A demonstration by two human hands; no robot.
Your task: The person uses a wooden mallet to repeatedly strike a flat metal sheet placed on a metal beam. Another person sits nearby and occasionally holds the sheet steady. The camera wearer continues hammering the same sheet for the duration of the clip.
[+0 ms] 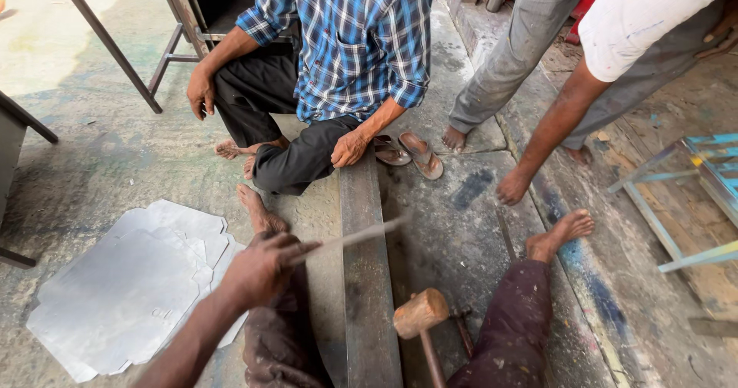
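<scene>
Gripping a thin metal strip [350, 239] in closed fingers, the left hand [260, 269] holds it over the steel beam [367, 280]. Its long axis runs left to right, tip pointing right and slightly up. The mallet [421, 323] stands beside the beam; the right hand is out of view.

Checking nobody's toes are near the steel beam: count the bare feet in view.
5. Wearer's left foot beside the long grey steel beam, right foot across it; seated checked-shirt person's foot; two standing people's feet. Others may be hidden.
</scene>
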